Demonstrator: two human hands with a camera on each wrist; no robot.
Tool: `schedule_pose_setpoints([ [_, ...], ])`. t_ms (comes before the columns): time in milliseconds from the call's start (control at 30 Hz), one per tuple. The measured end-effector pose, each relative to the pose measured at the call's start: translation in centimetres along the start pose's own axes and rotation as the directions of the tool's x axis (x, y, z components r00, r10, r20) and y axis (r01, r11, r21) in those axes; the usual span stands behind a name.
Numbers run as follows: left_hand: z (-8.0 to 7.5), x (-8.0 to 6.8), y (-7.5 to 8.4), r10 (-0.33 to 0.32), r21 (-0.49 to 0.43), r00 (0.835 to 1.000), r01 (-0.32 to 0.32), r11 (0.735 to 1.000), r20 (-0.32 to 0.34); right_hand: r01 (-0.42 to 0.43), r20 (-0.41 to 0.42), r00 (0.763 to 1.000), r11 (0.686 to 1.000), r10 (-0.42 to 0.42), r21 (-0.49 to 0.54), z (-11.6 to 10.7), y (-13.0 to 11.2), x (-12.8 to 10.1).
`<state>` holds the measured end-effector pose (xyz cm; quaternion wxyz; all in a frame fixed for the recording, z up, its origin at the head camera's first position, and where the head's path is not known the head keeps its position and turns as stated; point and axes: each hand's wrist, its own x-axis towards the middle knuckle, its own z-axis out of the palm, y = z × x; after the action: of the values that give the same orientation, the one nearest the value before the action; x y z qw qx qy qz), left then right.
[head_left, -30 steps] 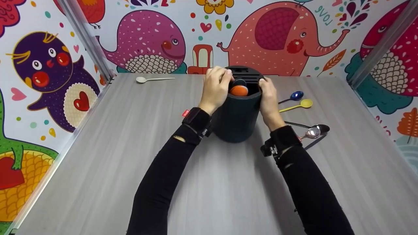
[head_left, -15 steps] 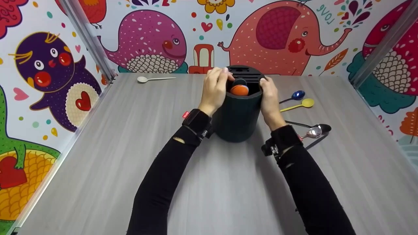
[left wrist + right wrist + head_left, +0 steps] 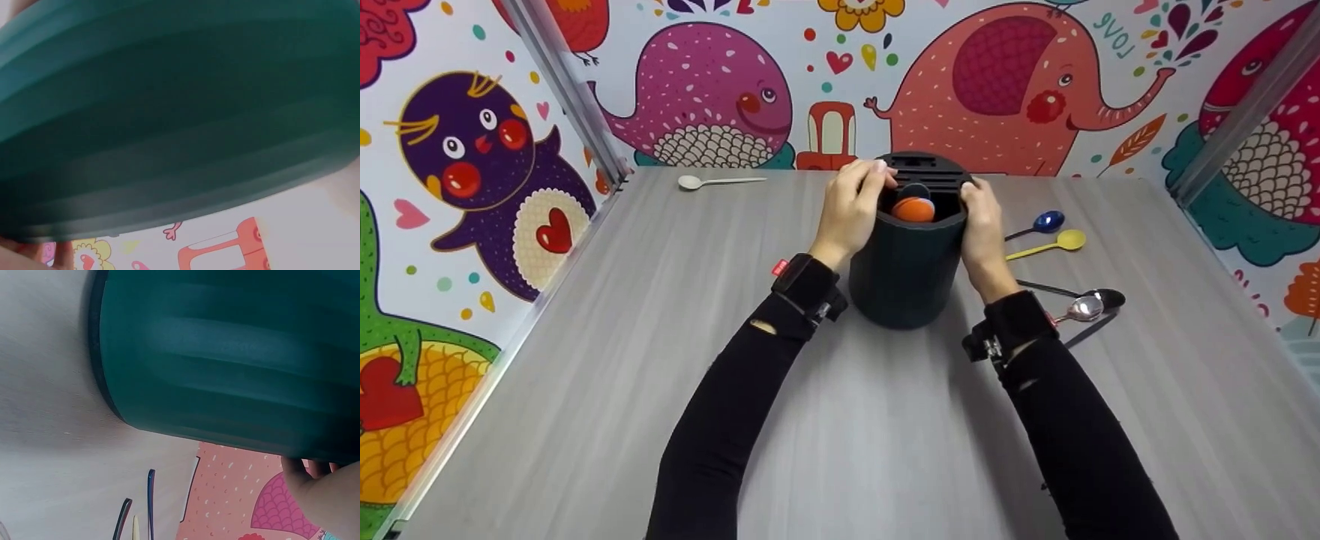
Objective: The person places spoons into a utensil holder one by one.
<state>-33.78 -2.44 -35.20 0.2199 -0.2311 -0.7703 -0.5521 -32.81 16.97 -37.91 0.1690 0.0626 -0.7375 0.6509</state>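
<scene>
I see my 2 hands clasping the dark green holder, a ribbed upright cylinder that stands on the desk near the middle of its far edge. My left hand wraps the holder's left side, fingers curled over the rim at the top; my right hand presses the right side, fingers bent around the wall just under the rim. Inside the open top sit an orange spoon bowl and a darker rounded piece behind it, beside a slotted insert toward the far rim. In both wrist views the holder's ribbed wall fills most of the frame, so little of the fingers shows there; the right wrist view shows its base resting on the desk. To the right of the holder, near the desk's right side, lie a blue spoon and a yellow spoon, and nearer my right wrist a metal spoon touching a black spoon. A white spoon lies well apart near the far left corner. On the far wall above the elephant, mirrored lettering reads "LOVE".
</scene>
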Motion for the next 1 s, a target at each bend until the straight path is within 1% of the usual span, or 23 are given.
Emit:
schedule_pose_setpoints([
  [100,-0.2,0.1,-0.1,-0.004,-0.016,1.000,0.004,1.000,0.011,0.004,-0.001,1.000,1.000,-0.004,0.020,0.1,0.0,0.0],
  [267,-0.8,0.0,-0.2,-0.005,-0.057,0.999,0.008,0.998,0.050,-0.009,-0.017,1.000,0.997,0.010,0.073,0.1,0.0,-0.1],
  [333,-1.2,-0.1,-0.5,0.003,-0.054,0.999,0.000,0.999,0.049,-0.011,-0.019,1.000,0.996,0.012,0.084,0.1,0.0,-0.1],
  [467,-2.7,0.4,-2.1,0.045,0.003,0.999,-0.045,0.999,0.014,-0.017,0.002,1.000,0.996,0.016,0.086,0.1,0.0,-0.2],
  [500,-3.2,0.5,-2.7,0.047,0.029,0.999,-0.047,0.998,0.003,-0.018,0.007,1.000,0.996,0.017,0.086,0.1,0.0,-0.2],
  [567,-4.2,1.2,-3.9,0.033,0.081,0.999,-0.032,0.996,-0.009,-0.016,0.009,1.000,0.996,0.015,0.089,-0.1,0.1,0.0],
  [600,-4.7,1.5,-4.6,0.019,0.101,1.000,-0.018,0.995,-0.015,-0.014,0.009,1.000,0.996,0.013,0.092,-0.2,0.1,0.0],
  [700,-6.6,2.2,-6.7,-0.069,0.170,0.997,0.076,0.982,-0.046,-0.012,0.005,1.000,0.996,0.012,0.092,-0.3,0.4,0.1],
  [800,-9.1,2.6,-8.7,-0.159,0.236,0.982,0.178,0.955,-0.099,-0.010,0.004,1.000,0.997,0.010,0.076,-0.1,0.6,0.0],
  [867,-10.9,2.8,-9.9,-0.226,0.278,0.965,0.256,0.926,-0.135,-0.006,0.004,1.000,0.998,0.006,0.069,0.0,0.7,0.0],
  [900,-11.9,2.9,-10.3,-0.269,0.296,0.952,0.302,0.906,-0.149,-0.004,0.006,1.000,0.998,0.004,0.068,0.1,0.7,0.1],
  [1000,-14.4,3.0,-11.4,-0.389,0.330,0.902,0.431,0.840,-0.187,-0.003,0.012,1.000,0.998,0.002,0.065,0.2,0.5,0.2],
])
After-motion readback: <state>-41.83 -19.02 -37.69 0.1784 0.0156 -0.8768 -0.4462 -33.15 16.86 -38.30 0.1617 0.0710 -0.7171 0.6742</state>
